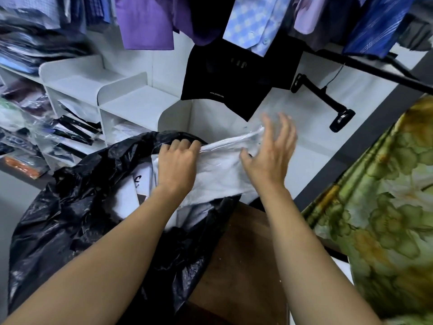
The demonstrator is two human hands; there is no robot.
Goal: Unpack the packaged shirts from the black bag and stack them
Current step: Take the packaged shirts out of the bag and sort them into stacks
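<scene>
A large black plastic bag (77, 216) lies open in front of me, with white packaged shirts showing inside. One white shirt in clear plastic wrap (220, 167) sticks up and out of the bag's mouth. My left hand (177, 164) grips its far top edge, fingers curled over it. My right hand (269, 153) is at the package's right end with fingers spread and blurred; whether it touches the wrap I cannot tell. More white packages (126, 195) lie deeper in the bag, partly hidden by my left forearm.
White cubby shelves (131, 99) stand behind the bag, some holding packaged shirts (70, 132). Shirts hang overhead, purple (145, 22) and blue-checked (255, 22), with a black garment (234, 78) below them. A brown wooden surface (243, 254) is under the bag. A green floral cloth (384, 207) hangs at right.
</scene>
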